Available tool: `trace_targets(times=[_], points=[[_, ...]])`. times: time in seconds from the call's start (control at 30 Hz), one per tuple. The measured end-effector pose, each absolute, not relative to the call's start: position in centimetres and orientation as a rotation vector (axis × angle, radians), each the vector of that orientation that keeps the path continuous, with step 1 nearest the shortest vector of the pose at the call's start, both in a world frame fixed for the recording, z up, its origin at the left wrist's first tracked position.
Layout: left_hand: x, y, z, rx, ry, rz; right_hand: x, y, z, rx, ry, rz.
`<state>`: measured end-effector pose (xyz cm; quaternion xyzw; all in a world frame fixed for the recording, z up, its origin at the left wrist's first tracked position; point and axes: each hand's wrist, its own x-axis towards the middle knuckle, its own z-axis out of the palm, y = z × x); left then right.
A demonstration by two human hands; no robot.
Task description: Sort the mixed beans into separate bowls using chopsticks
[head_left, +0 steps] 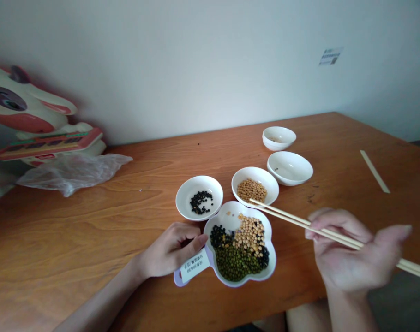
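My left hand point(173, 249) is closed on the left edge of a lilac-rimmed, flower-shaped dish point(272, 269), thumb against its rim beside the labelled handle point(192, 267). Green beans point(236, 263), yellow soybeans point(249, 235) and dark beans lie mixed inside it. A pair of wooden chopsticks point(289, 220) rests in my right hand point(351, 249), fingers closed around them. Their tips are nearly together at the near side of a white bowl point(274, 193) of soybeans; whether a bean is between them I cannot tell. To its left, another white bowl point(182, 207) contains black beans.
Two more white bowls point(295, 173) point(277, 145) stand farther back, with a few small bits inside. A paper chopstick sleeve point(374, 170) lies at the right. At the left are a cow-shaped toy point(40, 120) and a clear plastic bag point(78, 170). A wall bounds the wooden table point(144, 295).
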<state>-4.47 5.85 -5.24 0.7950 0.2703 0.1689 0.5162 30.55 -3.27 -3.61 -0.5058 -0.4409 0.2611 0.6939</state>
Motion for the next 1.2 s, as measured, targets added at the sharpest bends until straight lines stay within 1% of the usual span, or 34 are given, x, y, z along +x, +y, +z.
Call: trace_targets(times=[0.17, 0.27, 0.63, 0.97, 1.2], points=[[-4.3, 5.9, -4.9, 1.914, 0.630, 0.414, 29.0, -3.9, -2.3, -1.153, -1.157, 0.757], [-4.3, 5.9, -5.0, 1.903, 0.632, 0.412, 28.6, -3.7, -2.3, -1.202, -1.250, 0.804], [-4.5, 5.9, -5.4, 1.913, 0.648, 0.405, 28.4, -3.5, -3.1, -1.282, -1.329, 0.796], [-4.6, 5.9, -5.4, 1.902, 0.651, 0.408, 30.2, -3.3, -5.1, -1.260, -1.367, 0.815], [-4.4, 6.0, -5.3, 1.898, 0.655, 0.397, 29.7, -3.1, -4.1, -1.149, -1.308, 0.795]])
